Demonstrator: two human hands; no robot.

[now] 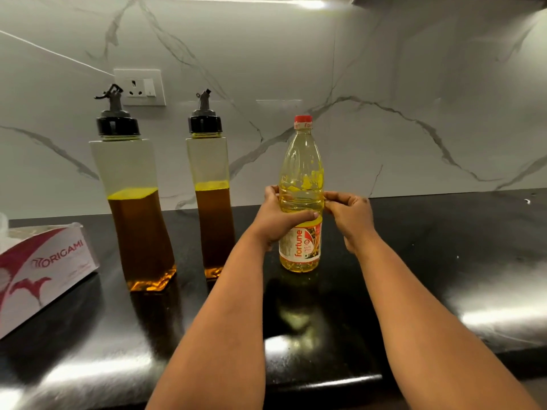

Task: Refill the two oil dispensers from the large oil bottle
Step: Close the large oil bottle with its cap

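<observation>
The large oil bottle (301, 170), clear plastic with a red cap and a red-and-white label, stands upright on the black counter (414, 261), partly full of pale yellow oil. My left hand (276, 220) grips its middle, thumb across the front above the label. My right hand (349, 217) is at the bottle's right side, fingers curled, fingertips touching it. Two tall clear oil dispensers with black pour-spout caps stand to the left: one (133, 179) further left, the other (210, 173) next to my left forearm. Both hold dark amber oil to roughly half height.
A white and pink tissue box (38, 270) lies at the counter's left edge. A wall socket (140, 87) sits on the marble backsplash behind the dispensers. The counter stretches bare to the right of the bottle; its front edge runs below my forearms.
</observation>
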